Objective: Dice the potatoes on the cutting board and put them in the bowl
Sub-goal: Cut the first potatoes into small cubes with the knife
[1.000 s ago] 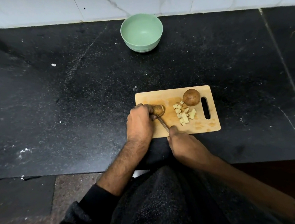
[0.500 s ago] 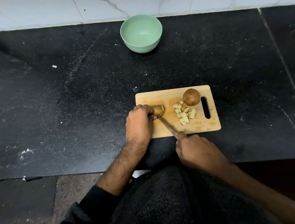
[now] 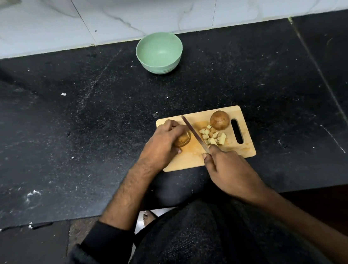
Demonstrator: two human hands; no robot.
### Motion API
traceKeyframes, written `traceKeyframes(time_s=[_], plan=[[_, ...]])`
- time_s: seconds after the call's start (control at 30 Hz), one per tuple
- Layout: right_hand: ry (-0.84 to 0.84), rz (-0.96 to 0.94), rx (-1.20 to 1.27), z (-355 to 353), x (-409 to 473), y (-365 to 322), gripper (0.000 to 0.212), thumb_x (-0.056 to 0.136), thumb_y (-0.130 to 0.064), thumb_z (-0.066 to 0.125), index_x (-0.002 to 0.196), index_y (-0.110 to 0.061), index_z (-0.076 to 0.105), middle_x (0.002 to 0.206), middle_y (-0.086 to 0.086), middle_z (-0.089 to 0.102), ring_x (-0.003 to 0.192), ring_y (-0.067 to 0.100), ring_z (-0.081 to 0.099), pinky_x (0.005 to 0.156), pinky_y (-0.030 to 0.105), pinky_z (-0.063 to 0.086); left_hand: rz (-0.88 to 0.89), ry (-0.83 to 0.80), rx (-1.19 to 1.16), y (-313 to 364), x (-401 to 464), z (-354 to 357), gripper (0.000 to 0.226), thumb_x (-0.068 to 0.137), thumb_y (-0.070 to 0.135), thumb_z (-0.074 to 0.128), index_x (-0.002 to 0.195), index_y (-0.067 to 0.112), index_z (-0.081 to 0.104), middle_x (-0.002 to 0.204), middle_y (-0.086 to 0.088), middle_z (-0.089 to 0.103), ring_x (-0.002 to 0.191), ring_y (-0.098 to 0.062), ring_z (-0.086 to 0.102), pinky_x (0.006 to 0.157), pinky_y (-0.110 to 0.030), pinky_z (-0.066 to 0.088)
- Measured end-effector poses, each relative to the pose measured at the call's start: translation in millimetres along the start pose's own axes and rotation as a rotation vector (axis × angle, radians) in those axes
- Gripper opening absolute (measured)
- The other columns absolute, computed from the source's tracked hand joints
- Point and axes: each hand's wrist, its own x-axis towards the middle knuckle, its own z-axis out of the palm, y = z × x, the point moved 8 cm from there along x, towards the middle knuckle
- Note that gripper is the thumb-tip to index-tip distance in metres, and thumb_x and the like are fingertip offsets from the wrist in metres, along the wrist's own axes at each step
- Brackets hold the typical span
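Wooden cutting board [image 3: 193, 157] was set on the black tabletop [image 3: 61, 144], near the front edge. A knife [image 3: 193, 132] was gripped by the curled fingers of the right hand [image 3: 227, 169]. A cut potato [image 3: 33, 157] was held by the left hand [image 3: 161, 143], fingers curled over it. Diced pieces [image 3: 213, 137] were piled beside a whole potato [image 3: 219, 120]. Farther back, a green bowl [image 3: 159, 53] was placed by the wall.

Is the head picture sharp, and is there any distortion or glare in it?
Head view: the board, diced pieces and knife are fairly sharp; the wide lens bends the counter edges near the borders; soft light, no strong glare, only a faint sheen inside the bowl.
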Motion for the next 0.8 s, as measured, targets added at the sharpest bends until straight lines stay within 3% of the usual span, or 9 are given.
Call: traceKeyframes(time_s=[0.13,0.3,0.43,0.6,0.7,0.8], plan=[[0.02,0.006,0.019,-4,1,5,0.026,0.105,-0.041,0.034,0.108,-0.02,0.05,0.076,-0.003,0.061,0.073,0.021,0.064,0.068,0.041,0.054,0.123,-0.157,0.077,0,12,7,0.073,0.078,0.007,0.078,0.139,0.038,0.052,0.136,0.013,0.047,0.123,-0.018,0.046,0.101,-0.046,0.047],[0.021,0.013,0.028,-3,-1,9,0.027,0.105,-0.041,0.035,0.107,-0.02,0.051,0.077,-0.003,0.061,0.074,0.021,0.064,0.067,0.039,0.054,0.133,-0.141,0.035,-1,19,7,0.061,0.08,0.009,0.078,0.135,0.029,0.06,0.127,0.009,0.054,0.117,-0.018,0.049,0.104,-0.041,0.043],[0.017,0.013,0.021,2,0,11,0.026,0.105,-0.041,0.036,0.104,-0.02,0.05,0.075,-0.005,0.054,0.072,0.02,0.061,0.065,0.036,0.05,0.035,-0.033,-0.028,0,13,5,0.058,0.078,0.01,0.081,0.131,0.024,0.064,0.121,0.003,0.056,0.116,-0.019,0.052,0.104,-0.04,0.045],[0.0,0.022,0.015,7,3,14,0.022,0.105,-0.042,0.035,0.097,-0.024,0.043,0.071,-0.007,0.048,0.068,0.015,0.049,0.064,0.032,0.043,-0.247,0.23,-0.058,10,-7,5,0.056,0.081,0.029,0.082,0.133,0.021,0.061,0.117,0.002,0.052,0.109,-0.017,0.055,0.096,-0.03,0.048],[-0.034,0.031,0.006,16,5,15,0.027,0.105,-0.042,0.035,0.104,-0.02,0.049,0.07,-0.008,0.046,0.07,0.016,0.048,0.067,0.033,0.043,-0.343,0.286,-0.108,10,-9,4,0.056,0.077,0.037,0.085,0.124,0.017,0.061,0.112,0.001,0.051,0.098,-0.016,0.054,0.086,-0.029,0.048],[-0.064,0.033,0.012,25,8,15,0.028,0.105,-0.041,0.034,0.107,-0.018,0.05,0.069,-0.009,0.044,0.068,0.015,0.047,0.066,0.032,0.04,-0.365,0.302,-0.167,6,-10,2,0.061,0.069,0.039,0.09,0.118,0.016,0.062,0.111,0.0,0.052,0.098,-0.017,0.056,0.089,-0.033,0.053]])
